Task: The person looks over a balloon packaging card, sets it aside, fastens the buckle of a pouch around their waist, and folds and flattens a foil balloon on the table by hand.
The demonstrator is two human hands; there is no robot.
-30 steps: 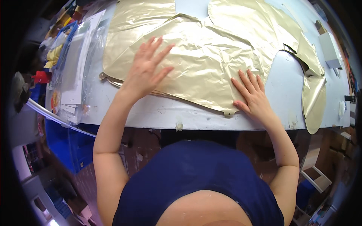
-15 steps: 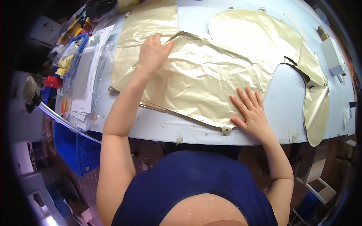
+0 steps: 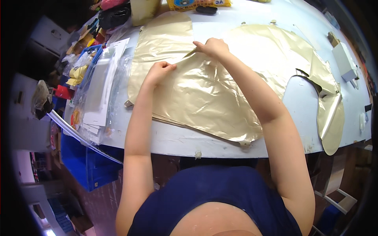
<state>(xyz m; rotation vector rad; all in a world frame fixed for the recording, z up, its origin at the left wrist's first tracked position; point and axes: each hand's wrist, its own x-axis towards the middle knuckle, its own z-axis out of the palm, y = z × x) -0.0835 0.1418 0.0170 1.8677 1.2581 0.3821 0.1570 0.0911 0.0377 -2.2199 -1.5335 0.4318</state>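
Observation:
A large uninflated foil balloon [image 3: 201, 92], pale gold and creased, lies flat and partly folded on the table, with small tabs along its edges. My left hand [image 3: 158, 73] is closed on the foil's upper left edge, its thumb pointing right. A little farther away and to the right, my right hand [image 3: 214, 48] pinches the same edge, which is lifted slightly between the two hands. My right forearm crosses over the foil and hides part of it. The fingertips of both hands are partly hidden.
The pale blue table [image 3: 297, 118] curves round in front of me. At left are plastic sleeves [image 3: 96, 86], a blue basket [image 3: 91, 59] and a blue bin [image 3: 84, 161] below the edge. A white box [image 3: 344, 61] stands at right; a yellow package [image 3: 199, 4] lies at the far edge.
My right hand has left the near right part of the foil and moved up and left to its far edge. My left hand, open before, has closed on the edge.

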